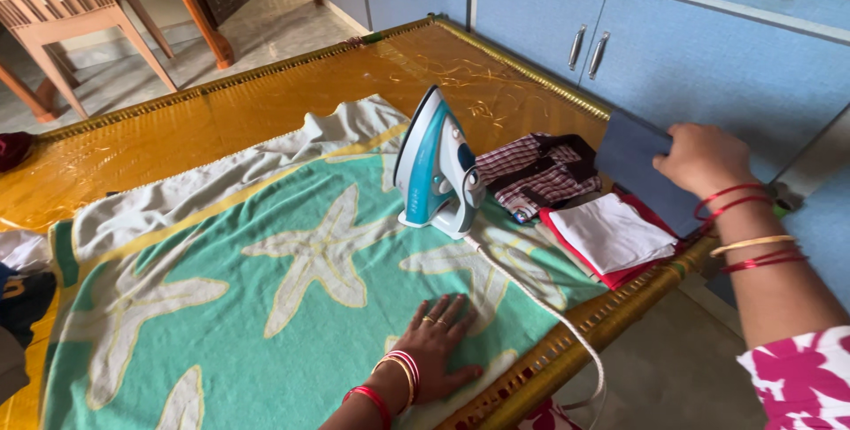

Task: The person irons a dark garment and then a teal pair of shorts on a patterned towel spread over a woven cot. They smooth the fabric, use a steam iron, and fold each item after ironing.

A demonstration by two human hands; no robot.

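Note:
My left hand [438,341] lies flat, fingers spread, on a green towel with pale starfish shapes [266,279] near the table's front edge. My right hand [704,160] grips a folded grey-blue cloth [633,164] and holds it above the right end of the table. Under it sits a folded white cloth [611,233] on a red one [620,275]. A blue and white iron [434,169] stands upright on its heel on the towel, its cord [549,315] trailing over the front edge.
A folded checked shirt [540,178] lies beside the iron. The table has a shiny yellow cover [221,120]. Blue cabinets [673,49] stand behind. A wooden chair [62,14] is at the far left, and dark clothes [22,302] lie at the left edge.

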